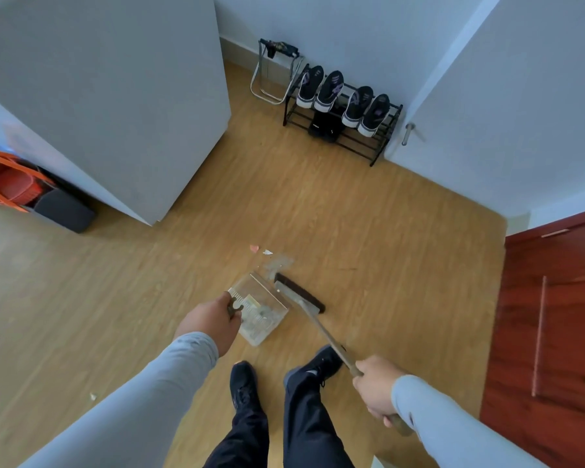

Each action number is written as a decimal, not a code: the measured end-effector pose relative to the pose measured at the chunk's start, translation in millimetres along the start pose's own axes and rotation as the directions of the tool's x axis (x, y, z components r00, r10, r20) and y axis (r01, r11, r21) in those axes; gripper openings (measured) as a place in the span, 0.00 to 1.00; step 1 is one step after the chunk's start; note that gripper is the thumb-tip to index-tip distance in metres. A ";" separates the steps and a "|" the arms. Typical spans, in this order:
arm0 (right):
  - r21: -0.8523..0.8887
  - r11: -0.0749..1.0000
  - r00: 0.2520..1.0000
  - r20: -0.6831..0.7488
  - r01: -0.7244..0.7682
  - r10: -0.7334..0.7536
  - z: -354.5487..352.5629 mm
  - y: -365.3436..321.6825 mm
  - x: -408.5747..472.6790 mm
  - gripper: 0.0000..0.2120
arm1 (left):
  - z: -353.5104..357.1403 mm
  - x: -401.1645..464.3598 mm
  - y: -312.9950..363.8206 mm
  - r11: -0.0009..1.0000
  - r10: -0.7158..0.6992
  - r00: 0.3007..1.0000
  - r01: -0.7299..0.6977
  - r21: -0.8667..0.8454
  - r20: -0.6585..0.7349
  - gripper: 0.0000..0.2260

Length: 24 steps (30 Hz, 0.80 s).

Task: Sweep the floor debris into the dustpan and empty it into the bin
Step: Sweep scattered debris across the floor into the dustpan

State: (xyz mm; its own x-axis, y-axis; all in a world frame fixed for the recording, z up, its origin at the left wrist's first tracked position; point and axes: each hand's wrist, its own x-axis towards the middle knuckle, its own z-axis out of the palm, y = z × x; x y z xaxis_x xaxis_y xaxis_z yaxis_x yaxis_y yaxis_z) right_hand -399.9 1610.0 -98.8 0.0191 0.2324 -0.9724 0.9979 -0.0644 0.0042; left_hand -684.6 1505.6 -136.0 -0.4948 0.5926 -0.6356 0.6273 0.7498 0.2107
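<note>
Two hands busy, left grip (213,319) clutching dustpan (260,309) handle, right grip (377,386) wrapping broom (299,293), open floor (368,214) beyond.

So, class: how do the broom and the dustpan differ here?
The broom is held by the right hand; the dustpan by the left hand. The broom has a long wooden handle and dark bristles; the dustpan is clear, boxy and holds debris. Both sit low, side by side on the floor.
</note>
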 end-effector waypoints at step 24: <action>0.071 0.996 0.999 0.012 0.048 -0.049 -59.5 21.8 -47.2 0.27 | -4.7 0.9 -13.9 0.999 0.032 0.999 -0.032 0.007 0.000 0.10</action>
State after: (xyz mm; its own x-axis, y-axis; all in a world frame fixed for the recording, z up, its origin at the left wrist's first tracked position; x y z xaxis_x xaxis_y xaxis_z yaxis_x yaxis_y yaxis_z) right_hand -375.3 1655.3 -38.9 -0.0305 0.2236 -0.9742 0.9908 -0.1221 -0.0591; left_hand -696.5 1497.2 -136.1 -0.4739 0.6165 -0.6288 0.6474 0.7280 0.2258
